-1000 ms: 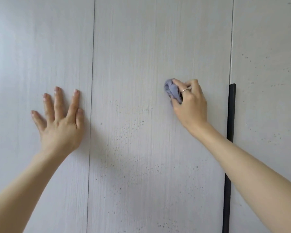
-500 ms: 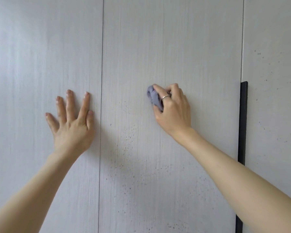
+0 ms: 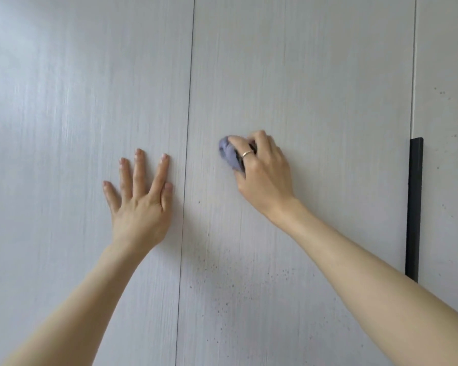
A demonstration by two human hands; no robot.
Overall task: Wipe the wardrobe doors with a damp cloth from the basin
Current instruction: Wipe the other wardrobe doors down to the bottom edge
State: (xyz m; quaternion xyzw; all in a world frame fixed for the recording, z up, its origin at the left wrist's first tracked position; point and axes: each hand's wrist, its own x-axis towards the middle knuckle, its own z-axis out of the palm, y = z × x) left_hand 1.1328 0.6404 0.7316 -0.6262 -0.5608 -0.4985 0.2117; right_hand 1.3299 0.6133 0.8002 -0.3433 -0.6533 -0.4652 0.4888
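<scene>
Head view, right hand: my right hand [image 3: 265, 173] is clenched round the bunched purple cloth [image 3: 229, 154], pressing it on the middle door [image 3: 315, 88], centre of frame.
Head view, change: over the last second the cloth has swept leftward across this panel, from nearer the black handle [image 3: 414, 207] at right towards the seam [image 3: 187, 154].
Head view, left hand: my left hand [image 3: 140, 204] stays flat, fingers spread, bracing on the left door [image 3: 77, 101] just beside the seam; it grasps nothing.
Meaning: I judge the band at cloth height is nearly covered. Dark specks [image 3: 222, 299] remain lower centre, so lower passes are still needed.
</scene>
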